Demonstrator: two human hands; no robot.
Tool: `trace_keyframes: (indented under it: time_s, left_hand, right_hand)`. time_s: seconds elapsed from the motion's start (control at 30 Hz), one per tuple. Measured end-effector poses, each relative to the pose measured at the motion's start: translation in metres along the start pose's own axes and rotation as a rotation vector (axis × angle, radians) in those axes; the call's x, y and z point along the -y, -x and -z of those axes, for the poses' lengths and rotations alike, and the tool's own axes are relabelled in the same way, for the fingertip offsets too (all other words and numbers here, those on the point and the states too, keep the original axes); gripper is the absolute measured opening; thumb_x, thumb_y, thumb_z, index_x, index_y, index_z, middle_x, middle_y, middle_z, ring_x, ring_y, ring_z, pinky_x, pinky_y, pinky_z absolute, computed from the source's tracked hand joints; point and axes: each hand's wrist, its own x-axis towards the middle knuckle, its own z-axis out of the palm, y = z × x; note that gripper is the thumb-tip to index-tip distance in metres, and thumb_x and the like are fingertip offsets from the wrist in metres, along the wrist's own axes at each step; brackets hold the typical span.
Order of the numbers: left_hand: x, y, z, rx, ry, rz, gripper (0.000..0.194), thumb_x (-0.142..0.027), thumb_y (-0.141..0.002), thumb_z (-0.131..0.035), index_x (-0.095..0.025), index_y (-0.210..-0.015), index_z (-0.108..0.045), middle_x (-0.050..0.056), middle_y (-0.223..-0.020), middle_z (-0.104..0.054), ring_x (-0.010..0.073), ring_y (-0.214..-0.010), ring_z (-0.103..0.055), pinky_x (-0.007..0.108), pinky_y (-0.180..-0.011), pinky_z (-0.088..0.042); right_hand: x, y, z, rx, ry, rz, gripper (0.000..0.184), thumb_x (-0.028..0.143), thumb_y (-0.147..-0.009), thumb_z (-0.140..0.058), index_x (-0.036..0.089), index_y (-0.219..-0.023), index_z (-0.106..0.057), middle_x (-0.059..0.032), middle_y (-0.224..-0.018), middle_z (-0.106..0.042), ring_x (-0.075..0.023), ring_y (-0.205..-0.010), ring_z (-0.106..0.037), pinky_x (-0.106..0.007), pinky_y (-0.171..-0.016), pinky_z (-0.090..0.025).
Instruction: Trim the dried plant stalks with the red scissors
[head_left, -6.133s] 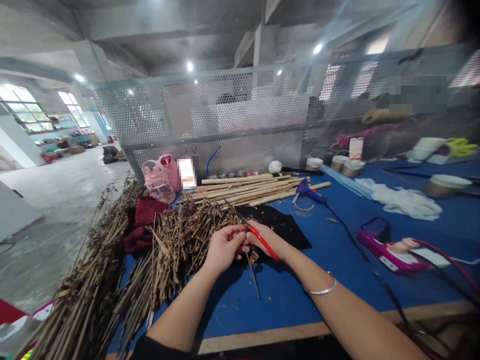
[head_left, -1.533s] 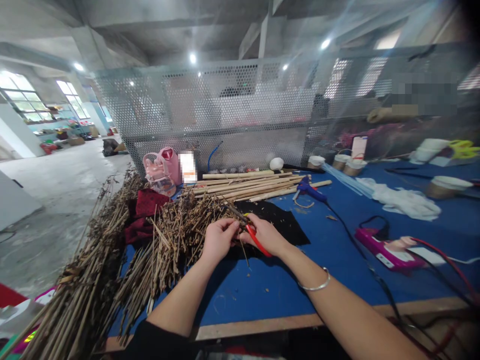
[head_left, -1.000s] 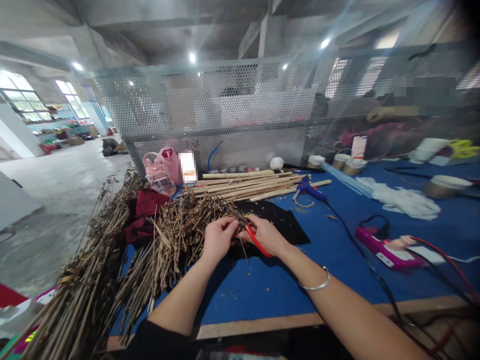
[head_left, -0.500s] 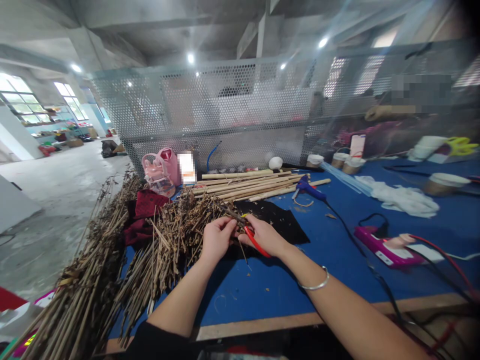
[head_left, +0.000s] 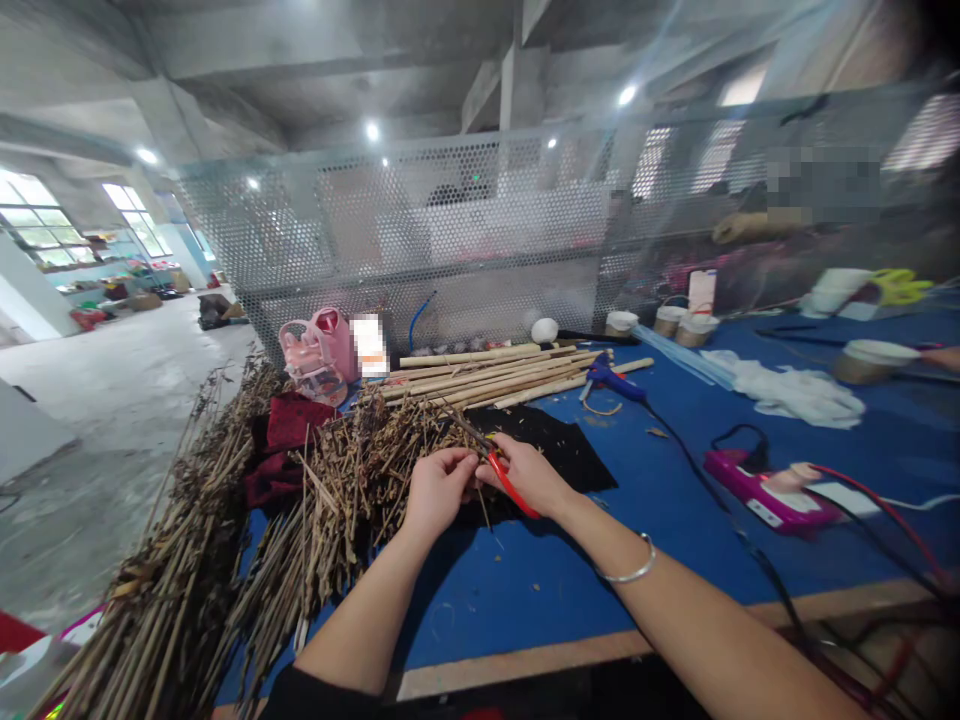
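My right hand is closed around red-handled pruning shears, whose dark blades point up and left over the dried stems. My left hand is just beside it, thumb and fingers pinched together. A thin dried stem hangs down between the two hands, and its upper end is hidden by the fingers. Under and left of my hands lies a heap of dried plant stems. A black cloth is spread beneath the work, with small scraps on it.
Pale sticks lie behind the heap. A blue glue gun with its cable and a purple power strip are on the right. Taller stems lean at left, beside dark red cloth. Another person's hand shows at the right edge.
The view has shifted slightly. My hands stay close together, with the left fingers drawn a little tighter. Another person's hand has come in at the right edge.
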Motion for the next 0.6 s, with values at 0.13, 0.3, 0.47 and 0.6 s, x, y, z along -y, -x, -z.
trace_keyframes:
  time_s: [0.13, 0.3, 0.47, 0.6]
  left_hand:
    - [-0.0038, 0.0016, -0.0004, -0.015, -0.005, -0.003, 0.026, -0.037, -0.070, -0.057, -0.014, -0.076, -0.066, 0.000, -0.052, -0.057, 0.0075, -0.043, -0.048, 0.017, -0.038, -0.038]
    - [-0.0036, 0.0003, 0.0001, -0.042, -0.010, 0.029, 0.024, -0.035, -0.070, -0.057, -0.014, -0.080, -0.066, 0.001, -0.054, -0.059, 0.0088, -0.047, -0.052, 0.016, -0.039, -0.039]
    - [-0.0032, 0.0008, 0.0011, -0.080, -0.029, 0.023, 0.026, -0.036, -0.070, -0.058, -0.014, -0.083, -0.066, 0.001, -0.058, -0.059, 0.0086, -0.046, -0.051, 0.017, -0.038, -0.040]
    - [-0.0048, 0.0021, 0.0009, -0.064, -0.046, 0.007, 0.026, -0.036, -0.070, -0.058, -0.014, -0.082, -0.066, 0.000, -0.055, -0.057, 0.0074, -0.043, -0.047, 0.017, -0.037, -0.040]
  right_hand:
    - [-0.0015, -0.0010, -0.0010, -0.023, 0.007, -0.009, 0.030, 0.048, -0.071, -0.056, 0.019, -0.078, -0.050, 0.0011, -0.064, -0.056, -0.0109, -0.055, -0.047, -0.020, -0.049, -0.030]
    - [-0.0025, -0.0019, -0.0009, -0.019, 0.043, 0.004, 0.032, 0.050, -0.074, -0.052, 0.019, -0.073, -0.050, 0.0010, -0.062, -0.054, -0.0103, -0.054, -0.045, -0.020, -0.049, -0.029]
    - [0.0004, -0.0001, 0.0005, 0.016, 0.088, 0.029, 0.033, 0.051, -0.072, -0.054, 0.020, -0.080, -0.047, 0.0014, -0.063, -0.054, -0.0113, -0.055, -0.047, -0.021, -0.050, -0.028]
    - [0.0021, 0.0006, 0.0002, 0.029, 0.046, 0.052, 0.034, 0.050, -0.071, -0.056, 0.020, -0.085, -0.046, 0.0006, -0.067, -0.055, -0.0119, -0.058, -0.048, -0.021, -0.051, -0.029]
